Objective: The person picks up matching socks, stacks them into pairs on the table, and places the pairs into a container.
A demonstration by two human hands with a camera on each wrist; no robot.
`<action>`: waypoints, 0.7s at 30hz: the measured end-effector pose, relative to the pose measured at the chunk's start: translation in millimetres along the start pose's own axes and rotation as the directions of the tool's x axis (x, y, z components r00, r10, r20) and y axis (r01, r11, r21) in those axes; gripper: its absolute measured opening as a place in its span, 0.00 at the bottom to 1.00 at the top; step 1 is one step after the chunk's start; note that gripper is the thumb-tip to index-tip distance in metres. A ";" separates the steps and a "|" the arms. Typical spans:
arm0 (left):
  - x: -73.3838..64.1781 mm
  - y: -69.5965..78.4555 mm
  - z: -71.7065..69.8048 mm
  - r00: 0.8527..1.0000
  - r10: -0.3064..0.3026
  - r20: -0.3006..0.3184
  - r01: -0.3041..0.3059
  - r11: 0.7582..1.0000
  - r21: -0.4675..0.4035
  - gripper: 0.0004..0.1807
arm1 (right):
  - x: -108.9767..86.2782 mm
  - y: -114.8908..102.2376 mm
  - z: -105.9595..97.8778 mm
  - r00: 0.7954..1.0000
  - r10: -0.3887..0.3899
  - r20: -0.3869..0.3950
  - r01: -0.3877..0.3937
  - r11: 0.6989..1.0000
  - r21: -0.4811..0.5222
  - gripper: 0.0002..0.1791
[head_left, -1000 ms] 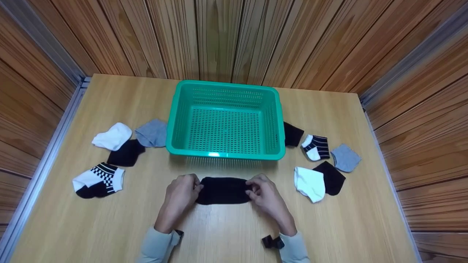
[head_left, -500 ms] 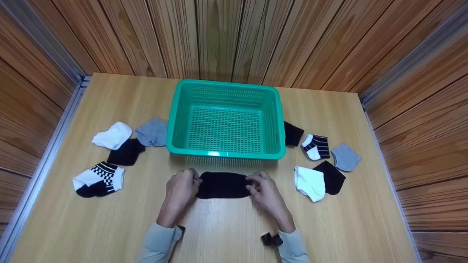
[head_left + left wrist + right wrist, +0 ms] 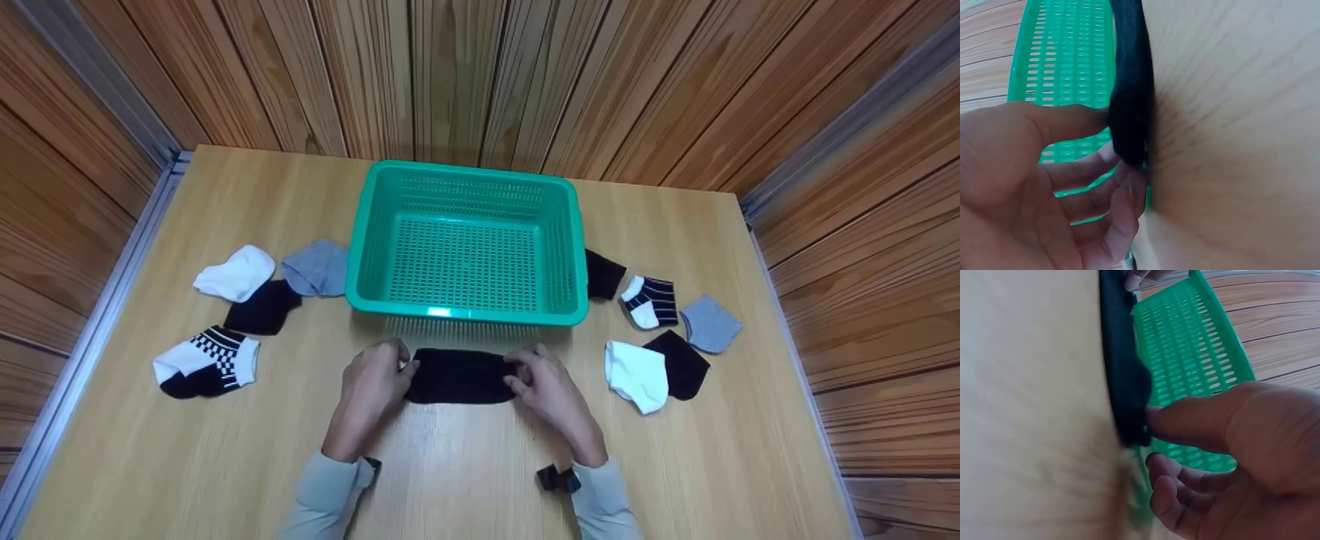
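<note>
A black sock (image 3: 461, 376) lies stretched sideways on the table in front of the green basket. The left hand (image 3: 373, 377) pinches its left end between thumb and fingers. At the other end, the right hand (image 3: 547, 386) pinches the right edge. In the left wrist view the left thumb presses the end of the black sock (image 3: 1131, 101), fingers curled beneath it. The right wrist view has the right thumb against the black sock (image 3: 1123, 365), with the other fingers bent below.
Behind the sock stands a green plastic basket (image 3: 355, 247). To its left lie white (image 3: 236, 272), grey (image 3: 315, 268), black (image 3: 262, 307) and checkered socks (image 3: 210, 362). On the right are black (image 3: 604, 274), striped (image 3: 651, 302), grey (image 3: 711, 324), white (image 3: 637, 375) and another black sock (image 3: 679, 364).
Both hands have slid the black sock a little away from the person, toward the basket, keeping their hold on its ends. The head view has shifted slightly.
</note>
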State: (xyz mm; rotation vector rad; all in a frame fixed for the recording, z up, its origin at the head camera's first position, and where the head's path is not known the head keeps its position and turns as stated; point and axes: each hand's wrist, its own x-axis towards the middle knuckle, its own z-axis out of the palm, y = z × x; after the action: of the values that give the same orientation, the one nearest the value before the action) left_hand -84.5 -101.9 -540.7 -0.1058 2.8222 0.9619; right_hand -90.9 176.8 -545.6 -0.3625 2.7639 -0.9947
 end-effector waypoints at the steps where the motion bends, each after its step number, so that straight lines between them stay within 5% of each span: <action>1: -0.6 0.1 -1.4 1.000 -0.001 -0.003 0.001 1.000 -0.004 0.09 | 1.1 -1.9 -1.0 1.000 0.002 0.006 -0.002 1.000 -0.003 0.15; 10: -0.3 -10.6 -15.9 0.999 -0.042 0.014 0.042 0.999 -0.030 0.09 | 6.5 -21.7 -1.2 0.999 -0.031 0.025 0.030 0.999 0.017 0.16; 21: 3.4 -39.2 -41.4 0.999 -0.020 -0.028 0.018 0.997 -0.071 0.12 | 16.7 -54.9 -13.6 0.960 -0.251 -0.120 0.266 0.956 0.124 0.11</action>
State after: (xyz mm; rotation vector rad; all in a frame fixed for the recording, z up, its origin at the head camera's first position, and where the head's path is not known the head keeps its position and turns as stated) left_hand -88.5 -158.3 -532.5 -0.1561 2.8082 1.0641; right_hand -101.2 139.2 -501.3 -0.6841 2.7649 -1.2938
